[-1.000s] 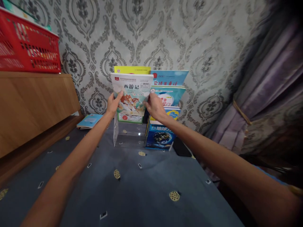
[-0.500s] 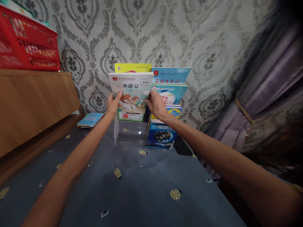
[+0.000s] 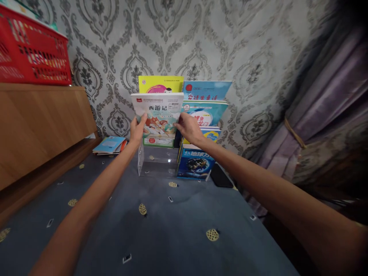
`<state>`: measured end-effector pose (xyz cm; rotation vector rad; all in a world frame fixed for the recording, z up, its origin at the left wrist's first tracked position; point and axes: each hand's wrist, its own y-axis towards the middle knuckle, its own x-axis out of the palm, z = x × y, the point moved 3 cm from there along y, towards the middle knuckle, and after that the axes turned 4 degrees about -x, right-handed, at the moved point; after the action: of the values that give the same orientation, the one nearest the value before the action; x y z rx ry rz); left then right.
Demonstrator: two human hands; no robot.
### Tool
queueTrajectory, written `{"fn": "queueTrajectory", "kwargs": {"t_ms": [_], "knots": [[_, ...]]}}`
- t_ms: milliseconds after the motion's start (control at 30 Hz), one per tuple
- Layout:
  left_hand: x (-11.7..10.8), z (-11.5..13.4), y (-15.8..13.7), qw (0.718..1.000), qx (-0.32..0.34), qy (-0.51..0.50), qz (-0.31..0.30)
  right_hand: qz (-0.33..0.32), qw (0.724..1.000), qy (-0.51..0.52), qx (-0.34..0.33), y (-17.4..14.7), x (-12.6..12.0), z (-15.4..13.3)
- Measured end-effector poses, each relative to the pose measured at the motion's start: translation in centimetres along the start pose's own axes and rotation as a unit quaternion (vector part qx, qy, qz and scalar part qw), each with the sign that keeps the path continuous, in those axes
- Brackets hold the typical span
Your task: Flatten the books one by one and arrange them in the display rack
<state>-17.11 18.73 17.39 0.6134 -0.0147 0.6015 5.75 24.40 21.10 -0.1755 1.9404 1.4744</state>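
Between my hands is a white picture-covered book, upright in the left column of a clear acrylic book rack. My left hand grips its left edge, thumb on the cover. My right hand pinches the right edge; some of its fingers are hidden. Behind this book a yellow book sticks up. In the right column stand a blue book, a teal book and a dark blue book with a globe at the front. The rack's lower left tiers show bare clear plastic.
A small pile of books lies left of the rack, near a wooden cabinet with a red basket on top. A flat black object rests right of the rack. Purple curtains hang at the right.
The white book has moved down slightly in the rack's left column, so more of the yellow book shows behind it. Both hands have kept their grip.
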Motion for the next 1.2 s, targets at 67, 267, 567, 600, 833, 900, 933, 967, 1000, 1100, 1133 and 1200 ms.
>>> {"fn": "queueTrajectory", "kwargs": {"t_ms": [67, 267, 567, 600, 833, 900, 933, 967, 1000, 1100, 1133, 1200], "knots": [[0.1, 0.2, 0.2, 1.0, -0.003, 0.006, 0.003, -0.005, 1.0, 0.004, 0.007, 0.2, 0.0, 0.1], [-0.1, 0.3, 1.1, 0.999, -0.032, 0.033, -0.029, 0.009, 0.999, 0.003, 0.034, 0.5, 0.0, -0.7], [-0.5, -0.5, 2.2, 0.992, -0.05, 0.103, -0.059, 0.087, 0.996, -0.007, 0.03, 1.1, -1.6, -2.1], [-0.5, -0.4, 2.1, 0.989, -0.044, 0.13, -0.054, 0.09, 0.996, -0.015, 0.024, 1.2, -1.8, -2.1], [-0.4, 2.9, 0.2, 0.865, 0.004, 0.502, -0.017, 0.041, 0.994, -0.097, 0.035, 1.6, -2.5, -2.7], [-0.1, 3.7, -0.4, 0.82, 0.009, 0.572, -0.03, 0.023, 0.992, -0.116, 0.05, 1.6, -2.6, -2.8], [0.0, 3.9, -0.7, 0.806, 0.009, 0.591, -0.037, 0.015, 0.991, -0.122, 0.054, 1.5, -2.6, -2.9], [0.1, 4.1, -1.0, 0.798, 0.008, 0.601, -0.044, 0.009, 0.99, -0.125, 0.056, 1.5, -2.6, -3.0], [0.1, 4.1, -1.1, 0.793, 0.007, 0.607, -0.051, 0.005, 0.99, -0.128, 0.057, 1.4, -2.6, -3.0], [0.2, 3.9, -1.3, 0.786, 0.006, 0.615, -0.061, -0.002, 0.99, -0.13, 0.062, 1.1, -2.6, -3.0], [0.2, 3.9, -1.2, 0.785, 0.008, 0.616, -0.063, -0.003, 0.989, -0.13, 0.064, 1.0, -2.6, -3.0], [0.2, 3.8, -1.2, 0.782, 0.011, 0.619, -0.065, -0.006, 0.99, -0.128, 0.066, 0.9, -2.6, -3.1]]}}
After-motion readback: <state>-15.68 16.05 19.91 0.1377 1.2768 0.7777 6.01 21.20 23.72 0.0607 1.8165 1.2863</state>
